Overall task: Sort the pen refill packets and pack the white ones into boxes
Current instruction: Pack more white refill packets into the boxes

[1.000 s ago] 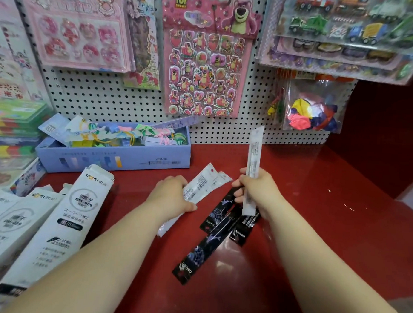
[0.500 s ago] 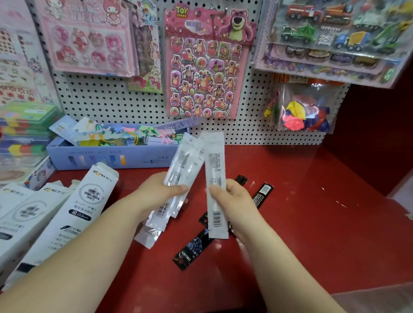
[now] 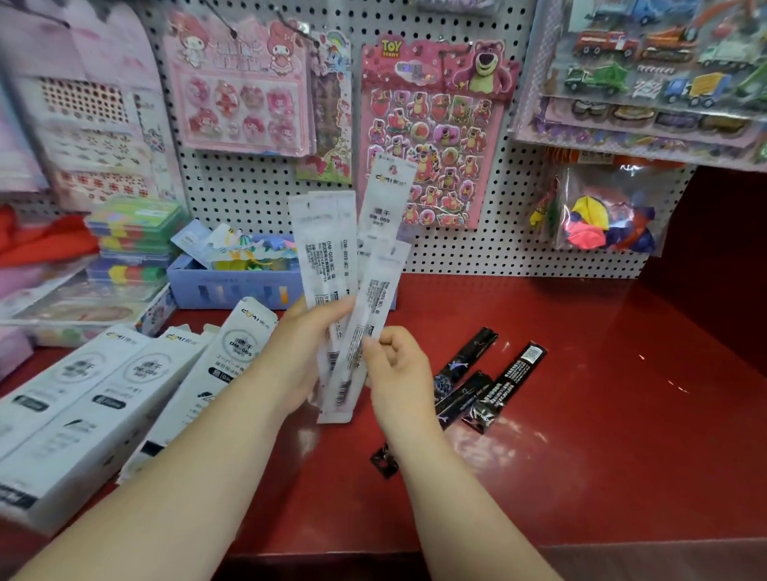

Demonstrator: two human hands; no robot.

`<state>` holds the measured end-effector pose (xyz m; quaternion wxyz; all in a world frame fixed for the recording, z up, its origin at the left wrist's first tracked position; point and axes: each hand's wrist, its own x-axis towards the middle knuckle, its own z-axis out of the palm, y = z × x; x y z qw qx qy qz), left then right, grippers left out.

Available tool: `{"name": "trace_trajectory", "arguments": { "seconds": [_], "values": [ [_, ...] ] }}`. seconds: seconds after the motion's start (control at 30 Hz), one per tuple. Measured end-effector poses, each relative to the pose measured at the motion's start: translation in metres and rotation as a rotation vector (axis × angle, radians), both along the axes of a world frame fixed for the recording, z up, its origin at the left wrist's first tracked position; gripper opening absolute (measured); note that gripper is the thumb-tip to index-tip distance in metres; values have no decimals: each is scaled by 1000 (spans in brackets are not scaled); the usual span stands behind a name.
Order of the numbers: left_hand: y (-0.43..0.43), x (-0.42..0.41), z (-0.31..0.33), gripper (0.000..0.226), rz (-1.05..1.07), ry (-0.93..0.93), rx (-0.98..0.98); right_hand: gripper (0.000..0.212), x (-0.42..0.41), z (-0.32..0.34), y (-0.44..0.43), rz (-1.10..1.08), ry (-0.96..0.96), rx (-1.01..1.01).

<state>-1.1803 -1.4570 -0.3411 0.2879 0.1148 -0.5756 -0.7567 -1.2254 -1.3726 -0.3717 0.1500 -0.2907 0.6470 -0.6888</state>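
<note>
My left hand (image 3: 300,352) grips a fanned bunch of several white pen refill packets (image 3: 330,252), held upright above the red counter (image 3: 587,434). My right hand (image 3: 397,366) pinches the lower edge of the rightmost white packet in that bunch. Several black refill packets (image 3: 501,385) lie flat on the counter just right of my right hand, partly hidden behind it. Three long white boxes (image 3: 100,404) printed "DM-009" lie side by side at the left, their far ends toward the wall.
A blue open tray (image 3: 235,289) of colourful items stands at the back by the pegboard (image 3: 253,199). Stacked coloured cases (image 3: 131,241) sit at the left. Sticker sheets and a bag of balloons (image 3: 607,217) hang above. The counter's front edge runs near the bottom.
Both hands rose from the counter. The white packet from my right hand joined the bunch in my left, which now stands upright. The black packets stayed on the counter.
</note>
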Motion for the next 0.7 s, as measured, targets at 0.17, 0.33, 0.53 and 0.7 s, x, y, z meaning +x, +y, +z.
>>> {"name": "trace_trajectory", "arguments": {
  "seconds": [0.17,0.33,0.53,0.7],
  "values": [
    [-6,0,-5,21,113,-45,-198,35,-5,-5,-5,-24,136,51],
    [-7,-1,-6,19,121,-54,-219,13,-3,-1,-3,144,116,47],
    [-11,2,-7,21,94,-51,-259,21,-2,-9,-3,146,184,225],
    [-4,-1,3,25,83,-32,-315,21,-5,-8,-3,101,204,238]
  ]
}}
